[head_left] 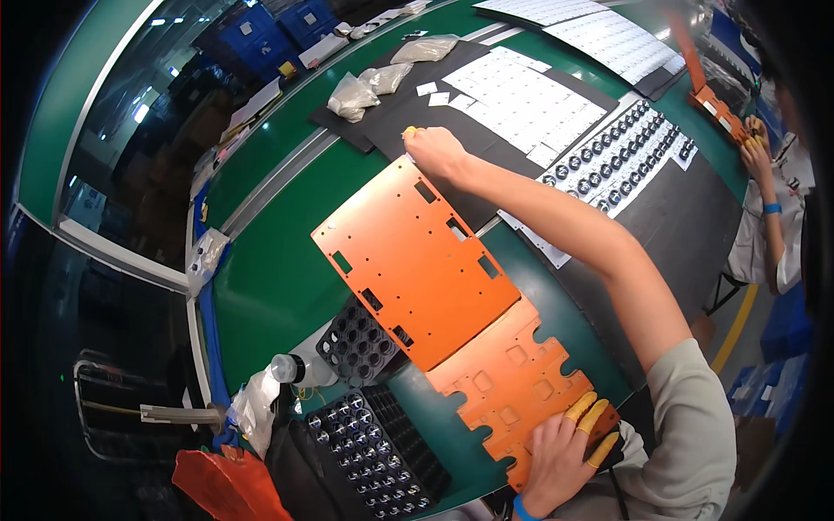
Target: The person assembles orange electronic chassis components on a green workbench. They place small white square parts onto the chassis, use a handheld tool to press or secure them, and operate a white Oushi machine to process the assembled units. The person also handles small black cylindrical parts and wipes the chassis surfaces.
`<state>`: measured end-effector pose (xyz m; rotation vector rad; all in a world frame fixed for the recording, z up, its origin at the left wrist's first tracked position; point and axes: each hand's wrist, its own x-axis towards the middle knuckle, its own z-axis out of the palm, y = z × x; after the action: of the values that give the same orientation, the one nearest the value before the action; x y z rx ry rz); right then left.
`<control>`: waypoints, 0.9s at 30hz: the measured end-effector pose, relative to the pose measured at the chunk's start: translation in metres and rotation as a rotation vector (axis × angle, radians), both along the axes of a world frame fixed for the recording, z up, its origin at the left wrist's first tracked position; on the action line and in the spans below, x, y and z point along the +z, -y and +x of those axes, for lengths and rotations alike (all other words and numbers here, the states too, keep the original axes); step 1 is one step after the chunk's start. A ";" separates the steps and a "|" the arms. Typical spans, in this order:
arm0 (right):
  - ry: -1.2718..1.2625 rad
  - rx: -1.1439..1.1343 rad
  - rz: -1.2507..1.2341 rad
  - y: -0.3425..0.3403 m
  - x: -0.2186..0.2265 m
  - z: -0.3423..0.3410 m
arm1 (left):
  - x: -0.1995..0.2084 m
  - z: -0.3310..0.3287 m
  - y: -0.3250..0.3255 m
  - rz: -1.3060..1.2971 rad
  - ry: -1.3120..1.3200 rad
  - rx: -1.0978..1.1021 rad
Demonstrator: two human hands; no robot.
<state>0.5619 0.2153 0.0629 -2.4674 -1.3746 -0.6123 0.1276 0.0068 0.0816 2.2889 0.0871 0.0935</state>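
An orange flat panel (417,260) with rectangular cutouts and small holes slants across the middle. Closed round its far corner is my right hand (437,152), with a yellow cover on a fingertip. The panel's near edge meets a second orange plate (495,382), which has notched sides and square recesses. Resting on the near end of that plate is my left hand (560,451), fingers spread and several tipped in yellow covers. A blue band circles my left wrist. Whether the panel and plate are joined cannot be seen.
At lower left stand a black tray of round lens-like parts (365,451), a black holed tray (356,339) and a clear-lidded bottle (287,368). White sheets (521,100), rows of round parts (617,161) and plastic bags (352,95) lie beyond. A co-worker's hands (756,152) hold another orange piece.
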 end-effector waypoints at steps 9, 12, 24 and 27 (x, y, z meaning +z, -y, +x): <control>-0.069 -0.172 -0.197 -0.037 -0.041 -0.009 | -0.002 -0.002 -0.001 -0.034 -0.046 -0.021; -0.083 -0.180 -0.147 -0.050 -0.046 -0.010 | -0.003 -0.002 -0.001 -0.048 -0.046 -0.029; -0.077 0.052 -0.002 -0.036 -0.009 -0.010 | -0.001 -0.004 -0.003 -0.044 -0.043 -0.044; -0.166 0.022 0.082 -0.013 0.011 -0.014 | -0.001 -0.004 -0.003 -0.083 -0.019 0.005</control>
<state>0.5474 0.2280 0.0740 -2.3763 -1.2854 -0.4385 0.1234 0.0094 0.0808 2.2066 0.1047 0.0701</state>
